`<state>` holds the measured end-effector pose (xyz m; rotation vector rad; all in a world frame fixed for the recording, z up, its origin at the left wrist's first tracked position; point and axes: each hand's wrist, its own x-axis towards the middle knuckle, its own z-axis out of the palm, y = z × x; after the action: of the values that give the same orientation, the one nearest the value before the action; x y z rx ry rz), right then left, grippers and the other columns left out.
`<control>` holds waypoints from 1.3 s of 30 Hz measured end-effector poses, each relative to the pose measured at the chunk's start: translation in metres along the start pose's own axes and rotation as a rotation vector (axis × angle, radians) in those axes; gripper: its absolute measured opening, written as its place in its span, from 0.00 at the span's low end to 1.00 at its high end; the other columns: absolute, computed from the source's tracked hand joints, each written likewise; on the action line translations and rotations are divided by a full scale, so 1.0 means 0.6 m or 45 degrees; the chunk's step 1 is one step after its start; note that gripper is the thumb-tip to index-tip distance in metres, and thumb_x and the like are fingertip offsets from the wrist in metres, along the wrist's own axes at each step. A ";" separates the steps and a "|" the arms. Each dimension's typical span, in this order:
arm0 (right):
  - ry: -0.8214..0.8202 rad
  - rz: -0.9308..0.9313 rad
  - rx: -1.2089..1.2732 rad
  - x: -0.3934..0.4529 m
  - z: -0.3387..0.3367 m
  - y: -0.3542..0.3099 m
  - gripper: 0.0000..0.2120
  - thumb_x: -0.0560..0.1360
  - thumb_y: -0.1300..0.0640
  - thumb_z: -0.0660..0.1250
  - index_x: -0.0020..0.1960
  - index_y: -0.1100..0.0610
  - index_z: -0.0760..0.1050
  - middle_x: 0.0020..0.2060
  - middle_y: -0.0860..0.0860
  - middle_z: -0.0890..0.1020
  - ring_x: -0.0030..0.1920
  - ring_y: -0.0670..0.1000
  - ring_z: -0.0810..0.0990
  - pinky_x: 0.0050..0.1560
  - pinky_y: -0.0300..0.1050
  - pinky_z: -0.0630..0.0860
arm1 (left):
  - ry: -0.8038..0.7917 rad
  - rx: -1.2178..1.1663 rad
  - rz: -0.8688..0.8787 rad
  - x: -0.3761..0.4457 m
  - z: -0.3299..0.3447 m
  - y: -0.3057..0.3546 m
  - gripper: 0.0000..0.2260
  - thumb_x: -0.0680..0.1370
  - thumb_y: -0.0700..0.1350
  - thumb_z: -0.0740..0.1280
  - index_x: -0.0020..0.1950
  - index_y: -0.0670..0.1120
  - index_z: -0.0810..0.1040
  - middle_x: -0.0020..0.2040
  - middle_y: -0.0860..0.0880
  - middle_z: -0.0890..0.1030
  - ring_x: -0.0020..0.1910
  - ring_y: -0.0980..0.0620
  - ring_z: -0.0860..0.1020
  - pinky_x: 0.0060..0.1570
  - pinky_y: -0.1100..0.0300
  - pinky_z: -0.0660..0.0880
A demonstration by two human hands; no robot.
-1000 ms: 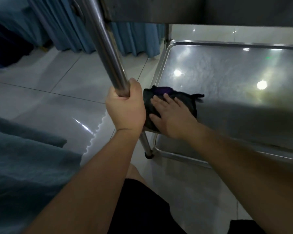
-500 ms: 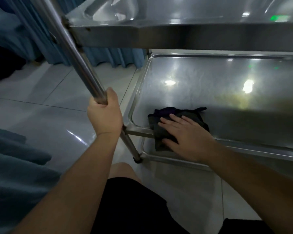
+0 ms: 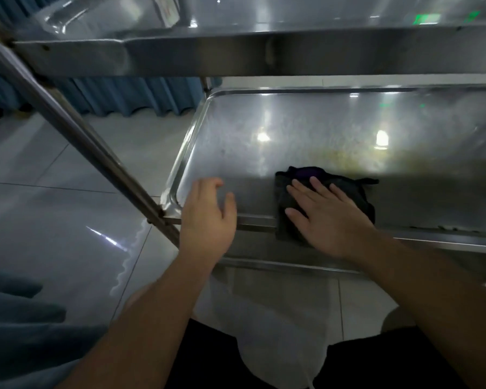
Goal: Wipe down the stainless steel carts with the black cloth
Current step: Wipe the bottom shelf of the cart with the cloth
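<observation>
1. While the cart's lower shelf (image 3: 334, 130) shows a yellowish smear toward its back, strokes should probably reach there.
2. Right hand (image 3: 330, 217), fingers spread, presses flat on the black cloth (image 3: 357, 189) at the shelf's front edge.
3. Left hand (image 3: 208, 217) hovers loosely open near the front-left corner, holding nothing.

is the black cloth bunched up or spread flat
Bunched: the black cloth sits in a crumpled, folded wad under the flat right hand on the lower shelf.
</observation>
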<state>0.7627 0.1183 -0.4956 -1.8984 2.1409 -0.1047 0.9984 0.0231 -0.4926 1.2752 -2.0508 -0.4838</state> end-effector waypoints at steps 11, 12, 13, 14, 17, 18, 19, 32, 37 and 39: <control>0.061 -0.015 -0.067 -0.087 0.001 0.101 0.34 0.81 0.29 0.32 0.84 0.40 0.44 0.81 0.35 0.45 0.81 0.40 0.37 0.80 0.46 0.39 | -0.280 0.361 0.042 0.050 0.098 0.039 0.22 0.88 0.57 0.52 0.77 0.48 0.71 0.72 0.47 0.76 0.69 0.44 0.75 0.70 0.45 0.73; 0.063 0.033 -0.074 -0.110 -0.003 0.128 0.34 0.81 0.29 0.32 0.83 0.39 0.44 0.81 0.34 0.46 0.81 0.39 0.37 0.80 0.46 0.39 | -0.265 0.364 0.045 0.051 0.099 0.040 0.21 0.88 0.56 0.53 0.76 0.48 0.71 0.70 0.47 0.77 0.67 0.44 0.76 0.69 0.46 0.73; 0.061 0.082 -0.079 -0.130 -0.008 0.151 0.33 0.80 0.28 0.33 0.83 0.38 0.43 0.81 0.34 0.46 0.81 0.38 0.36 0.80 0.45 0.39 | -0.265 0.371 0.045 0.051 0.100 0.043 0.21 0.88 0.56 0.53 0.76 0.48 0.72 0.69 0.46 0.77 0.66 0.43 0.77 0.67 0.45 0.73; 0.054 0.127 -0.080 -0.146 -0.012 0.167 0.33 0.80 0.28 0.33 0.83 0.37 0.43 0.81 0.34 0.46 0.80 0.37 0.36 0.80 0.44 0.39 | -0.275 0.383 0.042 0.051 0.101 0.047 0.20 0.88 0.55 0.54 0.75 0.47 0.72 0.69 0.46 0.77 0.65 0.43 0.77 0.66 0.45 0.74; 0.064 0.198 -0.043 -0.159 -0.016 0.169 0.34 0.80 0.29 0.34 0.83 0.38 0.45 0.82 0.35 0.48 0.81 0.39 0.37 0.81 0.46 0.40 | -0.316 0.414 0.037 0.051 0.100 0.058 0.19 0.88 0.53 0.54 0.74 0.46 0.72 0.68 0.43 0.77 0.65 0.40 0.77 0.66 0.43 0.74; 0.078 0.192 -0.029 -0.154 -0.015 0.154 0.34 0.80 0.29 0.34 0.83 0.38 0.46 0.82 0.35 0.48 0.82 0.41 0.38 0.81 0.47 0.40 | -0.325 0.416 0.036 0.051 0.098 0.061 0.19 0.88 0.53 0.55 0.74 0.45 0.72 0.68 0.43 0.77 0.66 0.40 0.76 0.67 0.42 0.74; 0.085 0.163 -0.019 -0.146 -0.013 0.132 0.35 0.80 0.28 0.34 0.83 0.39 0.46 0.82 0.36 0.49 0.82 0.42 0.39 0.81 0.48 0.40 | -0.332 0.416 0.035 0.050 0.097 0.063 0.20 0.88 0.52 0.55 0.75 0.44 0.72 0.69 0.42 0.77 0.67 0.39 0.76 0.67 0.42 0.73; 0.156 -0.103 -0.076 -0.127 0.022 0.130 0.33 0.81 0.35 0.55 0.83 0.40 0.52 0.82 0.36 0.54 0.82 0.43 0.47 0.81 0.49 0.44 | -0.378 0.454 0.048 0.049 0.089 0.072 0.18 0.88 0.51 0.54 0.73 0.44 0.72 0.65 0.43 0.78 0.63 0.41 0.77 0.64 0.42 0.75; 0.200 0.092 -0.087 -0.228 -0.009 0.255 0.33 0.80 0.35 0.60 0.82 0.40 0.57 0.81 0.36 0.58 0.82 0.42 0.49 0.82 0.48 0.48 | -0.268 0.539 0.138 0.035 0.093 0.084 0.18 0.88 0.48 0.58 0.74 0.41 0.75 0.70 0.40 0.78 0.69 0.38 0.76 0.69 0.40 0.71; 0.190 0.152 -0.083 -0.260 -0.018 0.293 0.34 0.79 0.35 0.59 0.82 0.40 0.57 0.81 0.37 0.58 0.82 0.42 0.49 0.82 0.47 0.47 | -0.279 0.502 0.208 0.020 0.103 0.106 0.20 0.87 0.50 0.55 0.73 0.41 0.75 0.70 0.40 0.79 0.68 0.37 0.77 0.67 0.40 0.73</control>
<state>0.6060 0.2942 -0.5020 -1.8451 2.3776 -0.1590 0.9103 0.0391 -0.4934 1.3031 -2.5021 -0.1504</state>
